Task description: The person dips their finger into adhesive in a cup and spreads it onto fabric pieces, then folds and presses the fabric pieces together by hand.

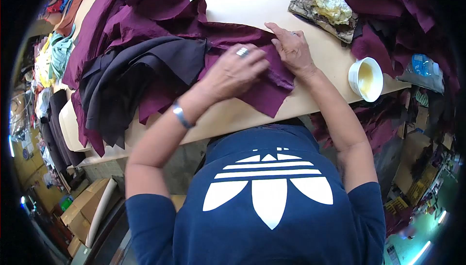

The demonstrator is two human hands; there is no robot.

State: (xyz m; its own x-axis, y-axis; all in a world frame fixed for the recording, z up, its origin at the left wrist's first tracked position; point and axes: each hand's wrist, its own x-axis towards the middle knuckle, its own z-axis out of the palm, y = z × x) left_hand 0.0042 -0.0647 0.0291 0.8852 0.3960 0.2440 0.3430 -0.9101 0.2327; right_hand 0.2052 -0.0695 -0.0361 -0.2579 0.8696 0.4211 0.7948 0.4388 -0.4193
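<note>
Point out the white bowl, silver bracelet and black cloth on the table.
White bowl [353, 81], head view: outer wall.
Silver bracelet [181, 114], head view: middle of the band.
Black cloth [145, 66], head view: its upper folds.

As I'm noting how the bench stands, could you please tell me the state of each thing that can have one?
Maroon cloth heap: loose, creased.
Dark cloth: draped in folds.
Maroon piece under the hands: partly spread, wrinkled.
White bowl: uncovered, partly filled, contents yellowish.
Yellowish wrap: crumpled.
Blue-marked packet: open or closed, cannot tell.
</note>
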